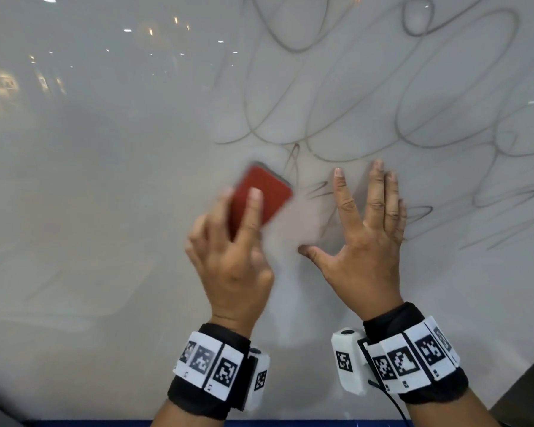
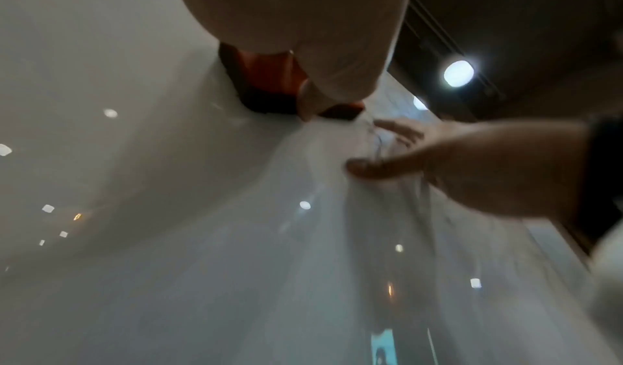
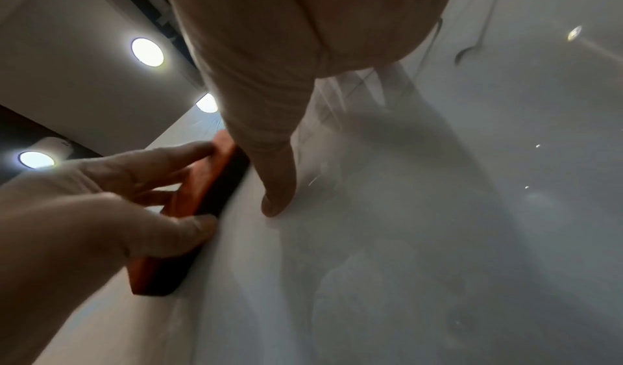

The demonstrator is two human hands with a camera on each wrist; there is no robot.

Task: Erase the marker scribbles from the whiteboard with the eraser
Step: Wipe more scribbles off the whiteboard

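A glossy whiteboard (image 1: 105,211) fills the head view. Grey looping marker scribbles (image 1: 367,97) cover its upper right, with short strokes (image 1: 318,189) between the hands. My left hand (image 1: 232,241) grips a red eraser (image 1: 256,198) with a dark felt base and holds it flat against the board; it looks motion-blurred. The eraser (image 3: 205,200) lies under the left hand's fingers (image 3: 158,168) in the right wrist view, and shows (image 2: 266,77) in the left wrist view. My right hand (image 1: 361,229) lies flat on the board with fingers straight and thumb (image 2: 374,166) spread, just right of the eraser.
The board's left and lower parts (image 1: 90,303) carry only faint smears and reflected ceiling lights. A blue edge (image 1: 259,423) runs along the board's bottom. A dark surface (image 1: 524,389) shows at the lower right corner.
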